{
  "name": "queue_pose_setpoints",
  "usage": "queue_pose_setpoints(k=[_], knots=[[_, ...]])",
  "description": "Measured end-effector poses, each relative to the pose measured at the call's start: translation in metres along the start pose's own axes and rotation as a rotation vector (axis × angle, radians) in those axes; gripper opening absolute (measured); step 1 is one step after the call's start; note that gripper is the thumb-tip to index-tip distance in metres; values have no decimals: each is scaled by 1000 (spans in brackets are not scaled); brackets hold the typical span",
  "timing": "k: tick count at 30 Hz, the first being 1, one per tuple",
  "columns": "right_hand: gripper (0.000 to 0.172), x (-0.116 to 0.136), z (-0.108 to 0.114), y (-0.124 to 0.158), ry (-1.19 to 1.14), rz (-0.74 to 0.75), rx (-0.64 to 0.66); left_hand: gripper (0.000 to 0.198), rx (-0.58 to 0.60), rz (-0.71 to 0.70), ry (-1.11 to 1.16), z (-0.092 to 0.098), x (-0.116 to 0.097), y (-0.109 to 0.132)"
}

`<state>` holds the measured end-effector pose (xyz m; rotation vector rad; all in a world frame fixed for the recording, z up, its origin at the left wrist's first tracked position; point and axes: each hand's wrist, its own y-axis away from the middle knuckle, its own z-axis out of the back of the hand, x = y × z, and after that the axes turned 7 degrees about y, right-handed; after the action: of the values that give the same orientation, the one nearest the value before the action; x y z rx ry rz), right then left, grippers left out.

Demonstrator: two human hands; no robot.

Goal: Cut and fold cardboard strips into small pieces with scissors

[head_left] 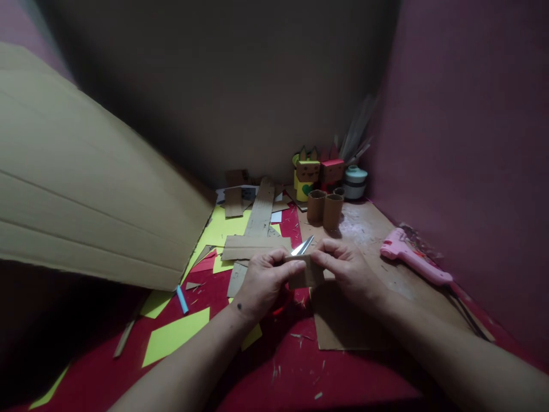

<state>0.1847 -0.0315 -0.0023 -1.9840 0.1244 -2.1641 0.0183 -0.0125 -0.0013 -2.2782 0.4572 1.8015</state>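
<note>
My left hand [266,280] and my right hand [343,268] meet over the table. Between them is a small piece of brown cardboard [307,278], pinched at its upper edge by the fingers and thumbs of both. Just behind its top edge show the silver blades of scissors [303,246]; something red, perhaps their handle, peeks out below my left hand. Whether the scissors lie on the table or are held, I cannot tell. A larger flat cardboard sheet [343,329] lies beneath my right hand.
A big cardboard panel [98,171] stands at the left. Cardboard strips [261,214] and yellow paper [178,335] litter the red cloth [274,372]. Several cardboard tubes [332,213], a yellow box figure [307,180] and a lidded pot [355,183] stand behind. A pink glue gun [414,257] lies right.
</note>
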Motion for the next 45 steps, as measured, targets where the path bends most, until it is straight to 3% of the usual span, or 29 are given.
queue_pose_setpoints(k=[3,7,13,24,28,32,35,41,45], knots=[[22,-2,-4,1,-66,-87,42,21,-30,-2,22,2,0,-1],[27,-5,-11,2,-220,-255,229,21,-23,-31,48,6,-1,-3],[22,-4,-13,3,-237,-315,249,22,45,47,73,6,-1,-5],[22,-15,-15,1,-445,-449,440,18,-132,66,151,9,3,-9],[19,-15,-15,2,-393,-454,426,20,-125,83,156,11,2,-9],[17,-12,-11,3,-284,-458,412,26,35,150,69,17,0,-11],[17,-11,-9,4,-276,-460,450,31,98,116,-43,19,-2,-10],[23,-12,-9,7,-383,-361,407,30,-67,-22,-13,14,-2,-6],[27,-16,-13,6,-331,-306,417,33,-126,-78,-2,10,2,-5]])
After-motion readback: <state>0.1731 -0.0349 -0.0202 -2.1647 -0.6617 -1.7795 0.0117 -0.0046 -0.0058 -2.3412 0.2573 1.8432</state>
